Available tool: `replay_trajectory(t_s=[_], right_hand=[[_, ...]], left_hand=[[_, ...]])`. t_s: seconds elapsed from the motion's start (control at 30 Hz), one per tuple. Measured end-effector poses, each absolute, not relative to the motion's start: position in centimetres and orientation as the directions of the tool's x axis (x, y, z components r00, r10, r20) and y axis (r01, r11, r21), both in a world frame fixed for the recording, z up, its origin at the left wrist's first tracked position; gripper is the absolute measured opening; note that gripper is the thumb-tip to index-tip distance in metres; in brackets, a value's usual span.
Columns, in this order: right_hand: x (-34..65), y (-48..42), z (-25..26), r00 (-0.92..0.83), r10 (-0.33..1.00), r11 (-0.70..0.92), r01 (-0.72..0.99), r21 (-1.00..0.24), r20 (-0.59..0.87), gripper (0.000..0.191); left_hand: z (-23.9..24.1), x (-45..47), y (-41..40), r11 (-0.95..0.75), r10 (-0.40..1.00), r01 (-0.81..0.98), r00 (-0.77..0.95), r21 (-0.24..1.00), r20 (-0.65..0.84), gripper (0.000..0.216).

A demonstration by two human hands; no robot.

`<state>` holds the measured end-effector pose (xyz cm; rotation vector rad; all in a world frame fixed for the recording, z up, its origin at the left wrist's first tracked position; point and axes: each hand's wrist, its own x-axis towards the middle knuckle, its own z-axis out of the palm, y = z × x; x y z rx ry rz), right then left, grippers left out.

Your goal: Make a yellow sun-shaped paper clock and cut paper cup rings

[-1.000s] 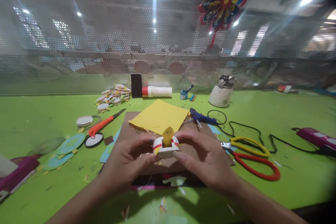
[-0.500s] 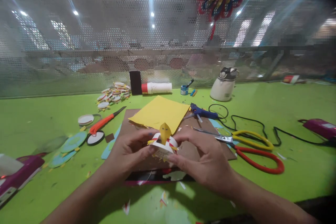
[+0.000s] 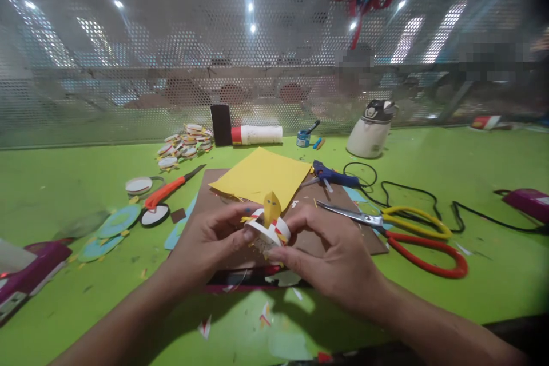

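A small round paper craft piece (image 3: pixel 269 229), white with red and yellow strips and a yellow tab standing up from it, is pinched between both my hands above a brown board (image 3: pixel 338 223). My left hand (image 3: pixel 210 240) grips its left side with thumb and fingers closed. From the right, my right hand (image 3: pixel 330 254) holds it with fingers curled round it. A yellow paper sheet (image 3: pixel 261 177) lies on the board just behind.
Red and yellow scissors (image 3: pixel 407 234) lie right of my hands, a blue glue gun (image 3: pixel 332 174) with black cord behind them. An orange cutter (image 3: pixel 169 189), paper discs (image 3: pixel 115 223), a pile of finished pieces (image 3: pixel 186 146), a white jug (image 3: pixel 371 131) and purple staplers (image 3: pixel 30 274) lie around.
Both hands have tilted and turned the paper piece, and it now leans to the left. The camera has tipped down slightly; nothing on the table has moved.
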<state>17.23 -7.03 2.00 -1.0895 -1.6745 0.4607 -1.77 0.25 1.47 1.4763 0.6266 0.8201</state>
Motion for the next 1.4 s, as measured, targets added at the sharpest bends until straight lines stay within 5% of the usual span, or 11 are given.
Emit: replay_trajectory(t_s=[0.63,0.93,1.4], right_hand=[[16.7,-6.9,1.5,0.005,0.81,0.542,0.378,-0.751,0.587,0.016],[16.7,-6.3,0.7,0.02,0.82,0.515,0.41,-0.753,0.572,0.02],[16.1,-5.9,-0.3,0.017,0.861,0.444,0.46,-0.769,0.508,0.02]], left_hand=[[1.4,-1.4,-0.4,-0.08,0.851,0.019,0.522,0.997,0.058,0.047],[2.0,-1.4,-0.7,-0.21,0.822,0.153,0.562,0.966,0.09,0.055],[0.7,-0.7,-0.7,0.009,0.719,-0.08,0.693,0.997,0.049,0.07]])
